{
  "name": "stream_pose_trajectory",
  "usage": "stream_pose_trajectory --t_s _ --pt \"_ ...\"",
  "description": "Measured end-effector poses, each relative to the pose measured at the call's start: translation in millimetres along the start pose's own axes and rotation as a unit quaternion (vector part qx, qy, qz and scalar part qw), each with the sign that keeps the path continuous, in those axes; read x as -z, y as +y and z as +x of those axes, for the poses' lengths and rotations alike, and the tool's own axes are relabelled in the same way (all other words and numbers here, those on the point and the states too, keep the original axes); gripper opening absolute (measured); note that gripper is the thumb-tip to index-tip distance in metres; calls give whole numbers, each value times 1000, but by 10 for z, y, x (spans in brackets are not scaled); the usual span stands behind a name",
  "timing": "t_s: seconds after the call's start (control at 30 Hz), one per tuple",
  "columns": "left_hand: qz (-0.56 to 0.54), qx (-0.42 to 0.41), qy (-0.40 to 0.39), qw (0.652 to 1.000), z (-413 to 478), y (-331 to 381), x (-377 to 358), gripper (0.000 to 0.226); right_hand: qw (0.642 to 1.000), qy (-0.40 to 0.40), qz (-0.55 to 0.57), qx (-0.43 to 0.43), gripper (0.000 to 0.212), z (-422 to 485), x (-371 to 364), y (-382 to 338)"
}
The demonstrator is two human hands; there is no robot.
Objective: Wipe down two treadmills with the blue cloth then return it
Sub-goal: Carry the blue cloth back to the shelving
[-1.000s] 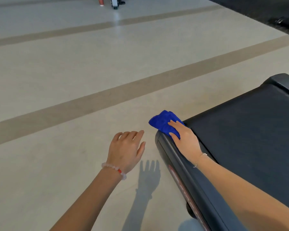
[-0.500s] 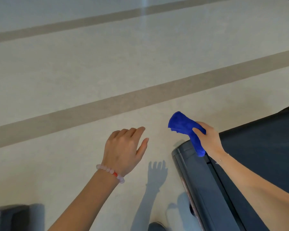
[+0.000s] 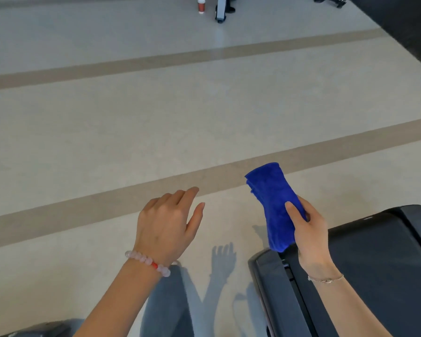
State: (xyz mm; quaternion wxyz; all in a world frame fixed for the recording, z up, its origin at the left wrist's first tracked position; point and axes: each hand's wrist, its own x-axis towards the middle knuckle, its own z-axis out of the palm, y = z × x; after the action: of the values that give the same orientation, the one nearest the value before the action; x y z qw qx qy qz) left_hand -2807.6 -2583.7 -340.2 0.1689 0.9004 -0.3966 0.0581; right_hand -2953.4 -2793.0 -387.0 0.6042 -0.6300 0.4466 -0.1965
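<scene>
Blue cloth (image 3: 274,205) bunched in right hand (image 3: 310,233), thumb clamped over it, held clear above treadmill (image 3: 379,268) rear corner. Left hand (image 3: 167,224) empty, fingers spread, left of treadmill over bare floor (image 3: 107,142). No legible writing.

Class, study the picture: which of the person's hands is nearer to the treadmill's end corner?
Right. The right hand, gripping the blue cloth, hovers just above the treadmill at its end corner. The left hand hangs open over the floor, off to the treadmill's left side.
</scene>
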Motion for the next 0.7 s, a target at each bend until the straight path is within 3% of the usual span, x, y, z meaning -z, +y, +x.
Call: stream_pose_trajectory --t_s 0.2,0.4,0.7 --pt "-34 -48 -10 998 823 -98 438 41 998 46 31 -6 16 -13 -145 -795" --pt "-66 -142 -31 987 1633 -69 928 39 992 121 28 -11 26 -25 -259 -1561" --pt "-108 -228 -89 964 2136 204 1767 38 983 184 28 3 19 -319 -151 -2504"
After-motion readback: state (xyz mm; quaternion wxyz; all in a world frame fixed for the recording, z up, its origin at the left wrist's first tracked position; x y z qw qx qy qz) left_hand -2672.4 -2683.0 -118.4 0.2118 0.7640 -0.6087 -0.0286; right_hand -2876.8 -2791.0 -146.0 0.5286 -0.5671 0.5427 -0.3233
